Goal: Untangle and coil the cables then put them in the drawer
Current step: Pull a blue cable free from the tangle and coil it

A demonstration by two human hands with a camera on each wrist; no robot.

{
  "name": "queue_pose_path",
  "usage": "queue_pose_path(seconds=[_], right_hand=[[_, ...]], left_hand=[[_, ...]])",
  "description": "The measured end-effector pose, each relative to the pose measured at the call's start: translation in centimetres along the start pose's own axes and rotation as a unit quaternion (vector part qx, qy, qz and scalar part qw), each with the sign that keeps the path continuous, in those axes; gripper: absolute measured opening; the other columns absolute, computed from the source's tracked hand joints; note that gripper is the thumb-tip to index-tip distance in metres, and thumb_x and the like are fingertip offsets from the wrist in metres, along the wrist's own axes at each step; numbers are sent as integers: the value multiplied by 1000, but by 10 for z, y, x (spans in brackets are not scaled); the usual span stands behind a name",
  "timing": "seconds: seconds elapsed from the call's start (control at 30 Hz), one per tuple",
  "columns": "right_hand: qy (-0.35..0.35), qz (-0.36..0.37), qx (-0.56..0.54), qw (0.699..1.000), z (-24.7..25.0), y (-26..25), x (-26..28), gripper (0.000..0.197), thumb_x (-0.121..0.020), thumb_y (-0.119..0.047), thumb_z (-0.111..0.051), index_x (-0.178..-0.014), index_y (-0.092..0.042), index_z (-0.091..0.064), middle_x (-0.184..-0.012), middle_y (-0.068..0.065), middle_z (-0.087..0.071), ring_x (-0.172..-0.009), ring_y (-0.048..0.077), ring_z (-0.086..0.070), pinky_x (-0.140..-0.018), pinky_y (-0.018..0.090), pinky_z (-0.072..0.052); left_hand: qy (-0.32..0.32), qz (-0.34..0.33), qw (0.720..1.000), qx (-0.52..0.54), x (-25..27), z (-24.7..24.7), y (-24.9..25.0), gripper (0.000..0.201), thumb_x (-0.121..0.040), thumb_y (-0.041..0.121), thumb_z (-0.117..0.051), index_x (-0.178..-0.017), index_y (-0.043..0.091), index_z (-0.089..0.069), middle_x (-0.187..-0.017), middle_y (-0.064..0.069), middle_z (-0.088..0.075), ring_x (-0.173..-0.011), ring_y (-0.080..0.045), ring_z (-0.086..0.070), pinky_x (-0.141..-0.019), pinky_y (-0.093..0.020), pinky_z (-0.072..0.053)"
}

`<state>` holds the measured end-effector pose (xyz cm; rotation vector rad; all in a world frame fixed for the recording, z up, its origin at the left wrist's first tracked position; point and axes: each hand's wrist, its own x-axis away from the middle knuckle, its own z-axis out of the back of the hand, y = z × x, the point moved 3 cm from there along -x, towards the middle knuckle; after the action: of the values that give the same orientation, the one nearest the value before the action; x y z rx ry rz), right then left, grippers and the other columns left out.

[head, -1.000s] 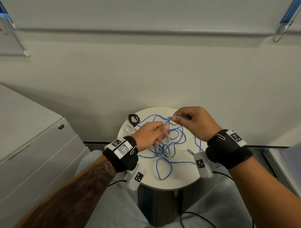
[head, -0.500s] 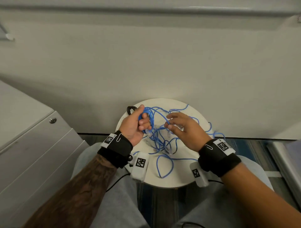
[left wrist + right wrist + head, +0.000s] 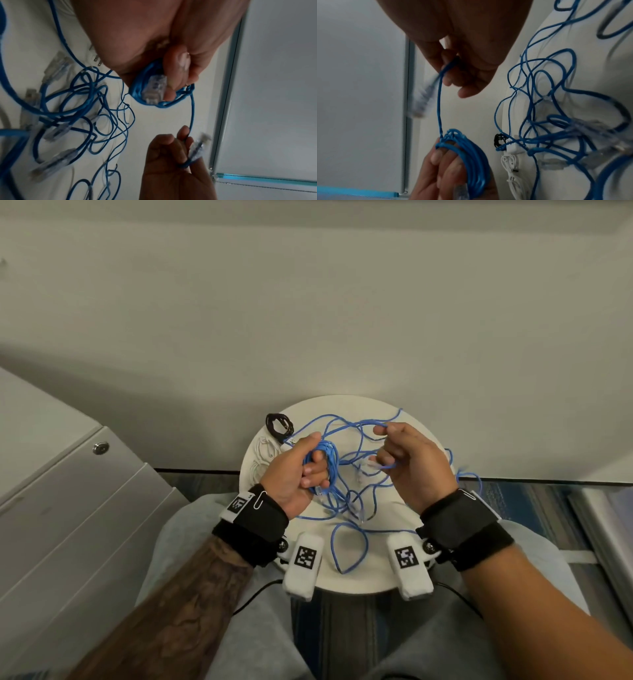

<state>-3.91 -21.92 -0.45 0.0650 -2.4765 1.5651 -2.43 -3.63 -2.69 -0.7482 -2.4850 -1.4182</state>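
One blue cable (image 3: 323,463) now mostly wound round left hand (image 3: 294,474) fingers, frame centre; right hand (image 3: 411,463) pinches short tail near, apparently, end plug (image 3: 197,148). Coil nearly complete; tangle (image 3: 349,501) remains on tabletop (image 3: 373,580).

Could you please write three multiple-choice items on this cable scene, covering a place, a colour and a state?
1. Where does the small black coiled cable lie?
A. on the round table's far left edge
B. on the cabinet
C. on the floor

2. What colour is the coil wound round the left hand's fingers?
A. white
B. blue
C. black

3. What is the right hand doing?
A. resting flat on the table
B. pinching the blue cable near its clear plug
C. hanging idle

Answers:
1 A, it sits beside the white cable by the wall side.
2 B, both wrist views show blue loops.
3 B, its fingers curl round the strand.
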Motion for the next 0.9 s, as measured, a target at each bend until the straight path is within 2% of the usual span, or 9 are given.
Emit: queue_pose_path(seconds=[0.1,0.23,0.33,0.43,0.57,0.67,0.73,0.83,0.9], right_hand=[[-14,-43,39,998,0,5,-1,28,-98,-2,-38,-100,-2,-66,-56,-2,-23,-47,14,-30,-58,32,-44],[-42,-72,116,990,-7,17,3,26,-90,6,-33,-88,-8,-55,-66,7,-45,-50,17,-43,-53,31,-47],[-64,-38,255,964,-13,25,4,21,-96,-8,-39,-93,-15,-59,-71,3,-46,-51,13,-36,-47,25,-33],[-134,39,413,900,-20,30,9,20,-103,-38,-51,-104,-25,-65,-78,-3,-63,-67,14,-54,-66,28,-46],[-150,67,406,899,-21,30,11,30,-101,-39,-53,-88,-17,-69,-74,0,-63,-67,11,-49,-70,34,-44],[-155,83,435,883,-15,24,9,37,-98,-49,-52,-90,-18,-70,-86,16,-69,-72,27,-56,-78,48,-50],[-169,80,452,873,-14,23,9,37,-97,-53,-50,-94,-23,-71,-92,14,-71,-86,35,-64,-86,52,-52],[-180,93,474,857,-16,22,8,27,-104,-37,-49,-96,-23,-71,-94,-4,-74,-93,16,-68,-90,37,-52],[-181,107,485,849,-19,21,8,26,-104,-35,-48,-95,-23,-70,-93,-4,-73,-92,16,-68,-88,38,-52]], left_hand=[[3,-1,999,34,-1,1,4,46,-100,38,-45,-58,18,-46,-43,7,-26,-35,-7,-22,-51,-23,-40],[-5,-1,999,43,-1,0,5,46,-100,38,-44,-59,18,-46,-44,7,-26,-36,-7,-23,-51,-23,-41],[-22,5,999,46,-2,-3,1,43,-101,38,-43,-63,17,-48,-47,6,-27,-38,-8,-25,-55,-25,-40],[-44,7,998,51,-2,-5,-1,41,-102,37,-40,-69,15,-49,-50,5,-30,-40,-8,-29,-60,-26,-40],[-81,15,995,49,0,-9,-1,37,-101,37,-39,-78,11,-51,-56,4,-36,-45,-9,-36,-66,-27,-47],[-112,21,993,33,1,-9,3,33,-95,36,-45,-84,7,-55,-60,0,-44,-51,-13,-46,-70,-29,-52],[-124,15,992,10,2,-8,6,31,-95,31,-45,-87,4,-56,-61,-2,-47,-55,-16,-51,-71,-30,-53],[-121,8,992,-22,2,-5,7,30,-94,31,-47,-87,3,-56,-61,-3,-48,-59,-19,-55,-73,-32,-51],[-121,-5,992,-45,3,-2,9,31,-93,32,-47,-87,3,-57,-63,-3,-49,-63,-22,-58,-71,-32,-53]])
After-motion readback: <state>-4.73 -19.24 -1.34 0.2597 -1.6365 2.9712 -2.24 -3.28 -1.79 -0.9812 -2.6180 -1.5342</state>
